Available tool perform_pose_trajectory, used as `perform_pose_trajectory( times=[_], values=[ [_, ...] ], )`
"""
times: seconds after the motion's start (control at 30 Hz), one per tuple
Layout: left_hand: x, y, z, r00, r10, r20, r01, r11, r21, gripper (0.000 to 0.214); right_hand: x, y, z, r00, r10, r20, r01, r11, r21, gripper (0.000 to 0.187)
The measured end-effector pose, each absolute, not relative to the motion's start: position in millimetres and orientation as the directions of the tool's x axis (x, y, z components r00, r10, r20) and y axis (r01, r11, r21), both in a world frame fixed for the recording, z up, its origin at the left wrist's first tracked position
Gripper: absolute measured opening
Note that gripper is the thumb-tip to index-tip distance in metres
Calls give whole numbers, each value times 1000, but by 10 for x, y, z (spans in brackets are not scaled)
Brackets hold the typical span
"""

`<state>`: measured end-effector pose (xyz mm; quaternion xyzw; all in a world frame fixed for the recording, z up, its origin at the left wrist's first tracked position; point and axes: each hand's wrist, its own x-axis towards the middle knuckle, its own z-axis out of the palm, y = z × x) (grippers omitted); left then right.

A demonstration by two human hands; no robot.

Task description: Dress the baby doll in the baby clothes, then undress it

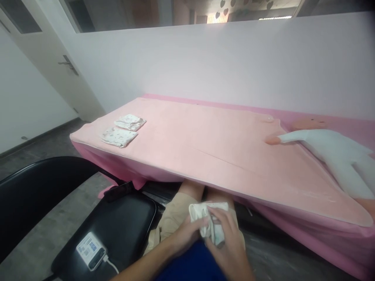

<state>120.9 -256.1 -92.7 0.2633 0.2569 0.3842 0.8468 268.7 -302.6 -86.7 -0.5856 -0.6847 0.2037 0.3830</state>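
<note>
Over my lap I hold a small white printed cloth (218, 208), folded into a compact bundle. My left hand (187, 232) grips its left side, thumb pressed on the front. Around the right side curl the fingers of my right hand (227, 238), the fingertips on the top layer. Part of the cloth is hidden behind the fingers. On the pink-covered table (187, 136) two more folded printed cloths lie at the left end, a rear one (130, 122) and a front one (118, 136), both flat and apart from my hands.
A baby doll in white clothing (328, 144) lies at the table's right end. Left of me stands a black chair (125, 222) with a white device (91, 250) on a cable and a dark phone-like object (118, 191). A white wall (234, 66) borders the table's far side.
</note>
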Motion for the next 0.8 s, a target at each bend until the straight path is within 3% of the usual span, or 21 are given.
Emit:
perform_pose_trajectory(
  times=[0.1,0.23,0.33,0.47,0.63,0.7,0.8],
  values=[
    [1123,-2560,-958,533,785,-314,-546,603,581,46,2735,-3066,-885,-122,930,347,688,331,-646,60],
    [975,-2557,-1116,542,772,-332,-587,631,507,53,2851,-3076,-992,-125,914,387,721,351,-598,64],
    [839,-2541,-1291,573,746,-338,-600,663,447,62,2970,-3065,-1002,-32,948,317,693,250,-676,55],
    [714,-2520,-1410,605,739,-297,-599,668,442,67,3112,-3052,-897,122,983,139,501,60,-863,44],
    [700,-2479,-1328,635,718,-286,-517,670,533,61,3182,-2961,-796,283,959,29,329,-69,-942,41],
    [701,-2451,-1306,618,738,-271,-482,628,611,60,3158,-2884,-773,359,933,-9,239,-101,-966,36],
    [698,-2421,-1297,603,770,-209,-367,500,784,63,3072,-2755,-737,471,874,-120,63,-169,-984,43]
  ],
)
